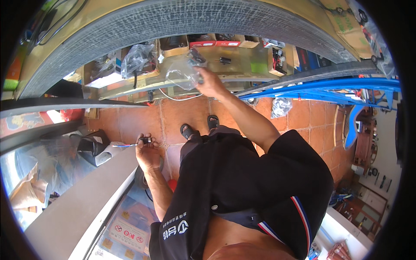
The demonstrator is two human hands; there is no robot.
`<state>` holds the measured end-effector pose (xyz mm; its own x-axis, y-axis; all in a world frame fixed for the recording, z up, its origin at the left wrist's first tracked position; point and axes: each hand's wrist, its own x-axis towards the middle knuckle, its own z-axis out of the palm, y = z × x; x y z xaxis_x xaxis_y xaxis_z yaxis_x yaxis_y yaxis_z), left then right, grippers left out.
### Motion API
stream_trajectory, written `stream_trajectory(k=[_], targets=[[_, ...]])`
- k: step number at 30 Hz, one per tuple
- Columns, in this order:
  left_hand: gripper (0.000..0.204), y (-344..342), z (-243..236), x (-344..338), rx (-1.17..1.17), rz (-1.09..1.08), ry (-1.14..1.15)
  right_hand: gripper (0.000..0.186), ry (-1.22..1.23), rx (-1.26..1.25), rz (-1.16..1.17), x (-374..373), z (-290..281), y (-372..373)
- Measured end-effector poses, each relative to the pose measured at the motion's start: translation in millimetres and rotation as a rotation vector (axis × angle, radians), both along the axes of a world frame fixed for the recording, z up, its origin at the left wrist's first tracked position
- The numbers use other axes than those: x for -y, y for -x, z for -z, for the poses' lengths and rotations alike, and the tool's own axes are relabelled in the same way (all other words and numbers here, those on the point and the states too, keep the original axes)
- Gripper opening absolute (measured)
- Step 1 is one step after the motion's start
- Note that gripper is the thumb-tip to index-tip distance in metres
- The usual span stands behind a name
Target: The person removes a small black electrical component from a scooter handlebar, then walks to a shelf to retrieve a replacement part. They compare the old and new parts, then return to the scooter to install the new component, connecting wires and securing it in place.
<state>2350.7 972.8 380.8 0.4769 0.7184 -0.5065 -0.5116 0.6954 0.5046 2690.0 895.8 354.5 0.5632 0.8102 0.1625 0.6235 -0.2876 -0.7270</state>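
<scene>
In my left hand [148,155], low on the left, a small black connector [146,140] is pinched between the fingers. Thin red, white and blue wires [123,145] stick out from it to the left. My right hand [211,83] reaches forward to a shelf, its fingers closed on a clear plastic bag [180,76]. Dark small parts [196,56] show at the bag's far end; their kind is too blurred to tell. Just right of the bag, a small black cylindrical part [224,60] lies on the shelf board [242,69].
Open cardboard boxes [174,51] of parts line the shelf's back, under a long ribbed grey panel [173,19]. Blue metal rails [312,89] run off to the right. Another plastic bag [281,107] is below them. A white-edged cabinet [82,203] stands at my left.
</scene>
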Motion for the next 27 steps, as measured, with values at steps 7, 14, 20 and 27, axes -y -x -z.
stream_trajectory(k=[7, 14, 20, 27], targets=[[0.033, -10.0, 15.0, 18.3, -0.004, 0.111, 0.095, 0.044, 0.046, -0.152, -0.002, -0.1, 10.0, -1.0], [0.034, -12.4, 19.0, 29.4, -0.013, 0.122, 0.112, 0.036, 0.103, -0.09, 0.396, 31.0, 9.0, -65.4], [0.033, -3.2, 15.7, 25.4, -0.015, 0.073, 0.08, 0.045, 0.293, 0.025, 0.432, 36.5, 32.9, -99.6], [0.032, 5.1, 19.3, 30.5, -0.002, 0.019, 0.071, 0.05, 0.355, -0.003, 0.464, 30.4, 6.4, -89.5]])
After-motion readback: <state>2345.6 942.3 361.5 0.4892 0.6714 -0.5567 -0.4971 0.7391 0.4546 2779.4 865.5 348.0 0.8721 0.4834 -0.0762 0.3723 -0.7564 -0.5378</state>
